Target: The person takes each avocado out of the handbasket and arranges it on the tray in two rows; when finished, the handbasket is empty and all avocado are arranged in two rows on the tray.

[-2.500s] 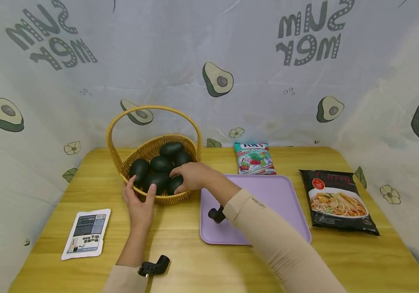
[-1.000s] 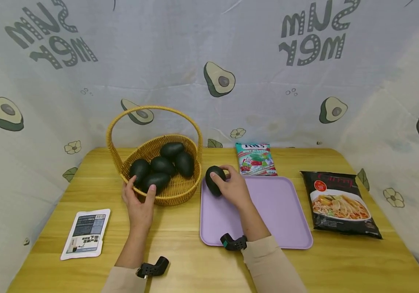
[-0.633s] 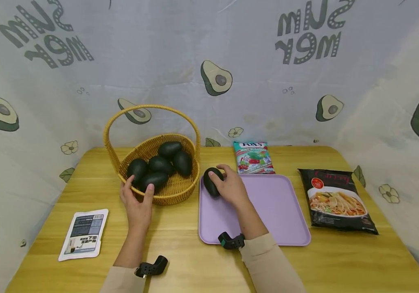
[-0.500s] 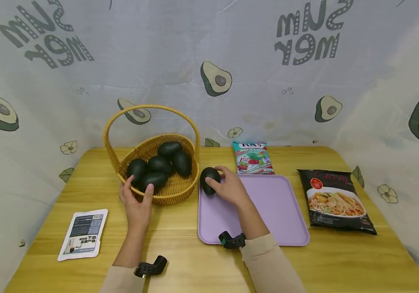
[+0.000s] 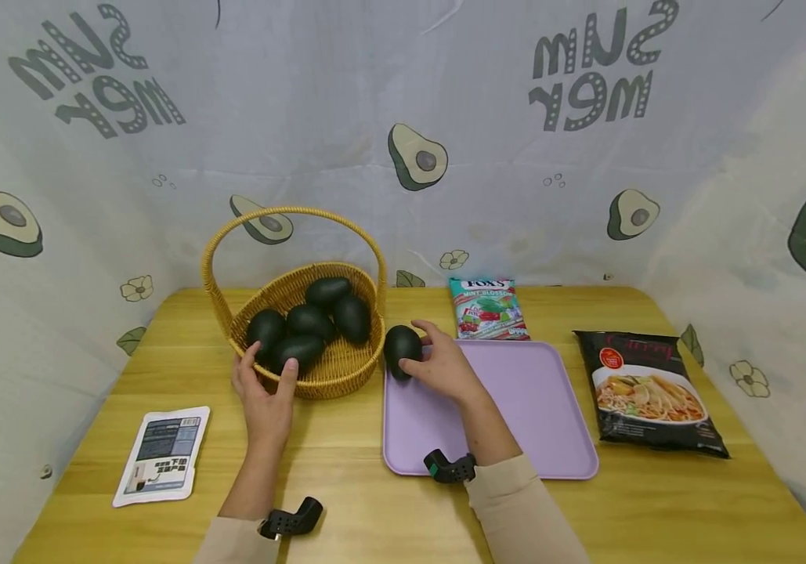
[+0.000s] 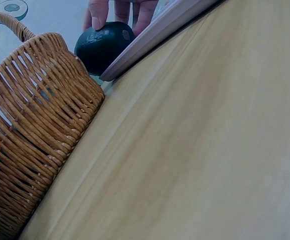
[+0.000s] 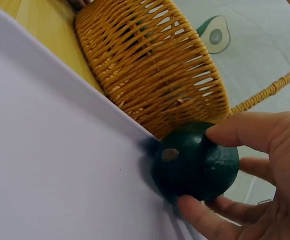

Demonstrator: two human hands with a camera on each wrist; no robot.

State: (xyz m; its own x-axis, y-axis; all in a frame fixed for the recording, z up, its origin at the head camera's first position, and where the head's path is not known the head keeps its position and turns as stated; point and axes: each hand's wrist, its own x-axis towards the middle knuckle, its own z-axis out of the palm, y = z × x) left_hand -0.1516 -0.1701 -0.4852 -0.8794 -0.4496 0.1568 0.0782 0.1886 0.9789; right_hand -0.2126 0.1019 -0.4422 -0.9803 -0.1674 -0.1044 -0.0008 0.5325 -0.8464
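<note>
A dark green avocado (image 5: 403, 350) is at the back left corner of the lilac tray (image 5: 490, 462), close beside the basket. My right hand (image 5: 447, 364) pinches it between thumb and fingers, as the right wrist view of the avocado (image 7: 197, 160) shows. In the left wrist view, that hand's fingers (image 6: 99, 12) lie over its top. Several more avocados (image 5: 311, 321) lie in the yellow wicker basket (image 5: 335, 389) with a tall hoop handle. My left hand (image 5: 266, 407) holds the basket's near left rim, thumb and forefinger over the edge.
Behind the tray lies a teal candy bag (image 5: 489, 309). A black noodle packet (image 5: 649, 392) sits to the tray's right. At the left is a white flat pouch (image 5: 163, 457). A printed cloth (image 5: 332, 102) hangs behind the wooden table (image 5: 346, 501).
My right hand has taken an avocado from the basket's right side and carried it to the tray's back left corner, then shifted it slightly left. My left hand stays on the basket rim.
</note>
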